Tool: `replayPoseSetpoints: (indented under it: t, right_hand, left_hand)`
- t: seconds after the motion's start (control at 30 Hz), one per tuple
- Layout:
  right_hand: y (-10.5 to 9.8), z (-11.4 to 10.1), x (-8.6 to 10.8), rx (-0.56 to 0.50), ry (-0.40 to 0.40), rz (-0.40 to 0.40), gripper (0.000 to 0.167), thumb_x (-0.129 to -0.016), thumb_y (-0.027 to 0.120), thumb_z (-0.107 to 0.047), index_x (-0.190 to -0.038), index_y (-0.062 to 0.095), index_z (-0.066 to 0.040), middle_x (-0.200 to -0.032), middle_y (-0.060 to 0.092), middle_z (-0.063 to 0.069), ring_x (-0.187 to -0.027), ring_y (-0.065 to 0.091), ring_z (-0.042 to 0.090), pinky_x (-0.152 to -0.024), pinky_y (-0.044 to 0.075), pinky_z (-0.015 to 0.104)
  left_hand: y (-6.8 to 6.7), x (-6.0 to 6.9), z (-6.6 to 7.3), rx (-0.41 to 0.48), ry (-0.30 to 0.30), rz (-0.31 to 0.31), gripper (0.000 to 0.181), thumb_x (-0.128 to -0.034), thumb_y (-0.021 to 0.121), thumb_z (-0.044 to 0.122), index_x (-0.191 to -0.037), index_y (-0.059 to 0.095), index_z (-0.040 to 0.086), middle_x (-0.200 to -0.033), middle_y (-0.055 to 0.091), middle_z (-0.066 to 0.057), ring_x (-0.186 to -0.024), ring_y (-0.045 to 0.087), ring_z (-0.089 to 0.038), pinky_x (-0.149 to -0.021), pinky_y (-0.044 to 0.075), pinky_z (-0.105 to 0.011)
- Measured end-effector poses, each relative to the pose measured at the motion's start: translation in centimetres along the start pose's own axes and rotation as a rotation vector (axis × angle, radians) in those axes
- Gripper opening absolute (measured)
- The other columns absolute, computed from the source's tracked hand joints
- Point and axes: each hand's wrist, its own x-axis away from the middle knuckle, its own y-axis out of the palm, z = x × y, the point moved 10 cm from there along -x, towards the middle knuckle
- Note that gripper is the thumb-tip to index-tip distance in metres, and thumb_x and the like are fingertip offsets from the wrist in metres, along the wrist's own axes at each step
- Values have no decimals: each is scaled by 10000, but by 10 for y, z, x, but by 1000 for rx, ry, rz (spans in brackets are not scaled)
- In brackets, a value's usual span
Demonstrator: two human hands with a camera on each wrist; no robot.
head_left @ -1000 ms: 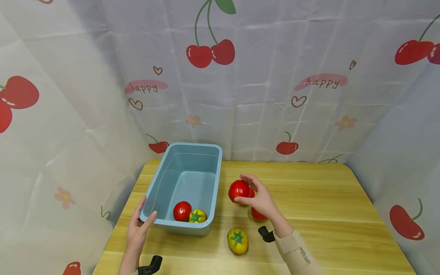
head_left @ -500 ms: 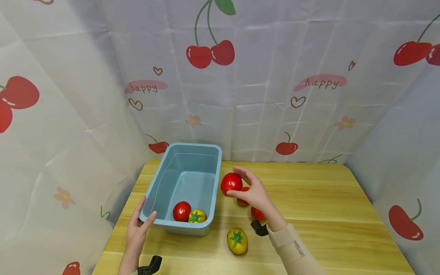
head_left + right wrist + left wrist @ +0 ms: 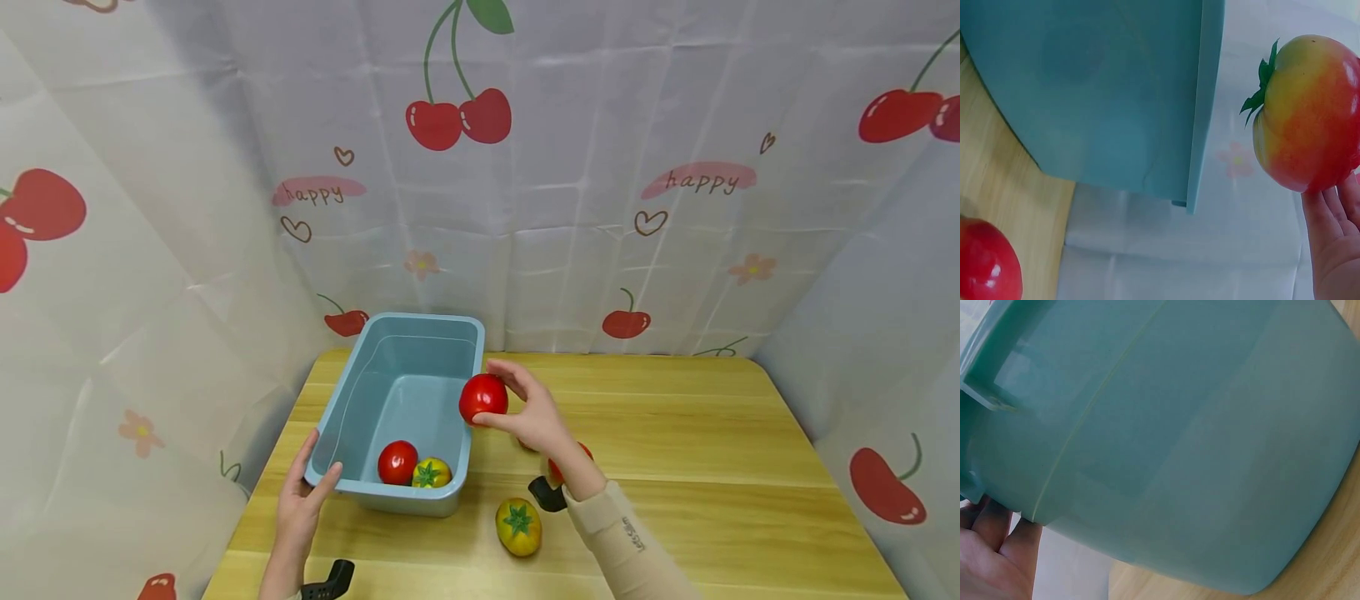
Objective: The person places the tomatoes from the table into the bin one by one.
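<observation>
"While the right hand [image 3: 534, 418] held a glossy red tomato [image 3: 483, 398], what did good handling ask?"

"Likely an even grip, neither hard nor slack on such smooth skin, with enough height to keep it off the blue plastic tub [image 3: 405, 502], and that tub kept steady."

"And the fingers?"

"Spread about as wide as the tomato, they curved round its far side, the thumb against its near side. It hung above rim level, by the tub's right edge, not touching."

"The left hand [image 3: 298, 504]?"

"It gripped the near-left corner, thumb over the rim, fingers along the outer wall."

"Farther out?"

"A second red tomato [image 3: 397, 462] and a yellow tomato [image 3: 431, 472] lay inside, at the near end; a larger yellow tomato [image 3: 518, 527] and a half-hidden red one [image 3: 554, 471] sat on the wooden table [image 3: 712, 467]."
</observation>
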Motion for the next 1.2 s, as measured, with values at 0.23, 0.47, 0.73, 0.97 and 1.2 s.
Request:
replayPoseSetpoints:
  t: [0.23,0.47,0.73,0.97,1.2]
  right_hand:
    - [12,-4,-2,-27,-12,-27,665,-734,792,-30,-1323,483,-5,-1310,529,125,-1222,466,281,-1035,341,425]
    - [24,-6,-4,-36,-14,-58,654,-748,785,-48,-1331,489,-36,-1323,519,143,-1228,463,281,-1030,346,433]
    - [35,-4,-3,-46,2,-92,643,-759,777,-60,-1333,487,-52,-1333,510,141,-1234,453,282,-1036,333,445]
    - [43,-2,-3,-37,12,-117,650,-757,781,-71,-1336,486,-66,-1324,522,80,-1237,458,245,-1036,344,374]
    - [51,5,-4,-50,40,-152,660,-766,775,-80,-1351,471,-74,-1348,498,105,-1257,433,270,-1040,337,389]
  left_hand:
    - [0,0,-1,-6,-2,5,678,-914,601,49,-1496,268,154,-1556,126,-86,-1357,178,-329,-846,390,-78]
    - [-1,0,-1,-5,1,8,675,-912,605,47,-1493,277,152,-1550,143,-89,-1352,194,-328,-847,398,-87]
    - [-1,0,-1,-11,-4,4,686,-912,604,48,-1497,267,167,-1555,129,-80,-1352,180,-329,-843,389,-77]
    - [0,0,-1,-4,-1,-2,685,-912,600,38,-1497,263,155,-1554,126,-82,-1358,174,-319,-857,383,-80]
    - [0,-1,0,3,2,-1,681,-912,599,34,-1495,267,150,-1552,133,-84,-1357,177,-318,-859,388,-86]
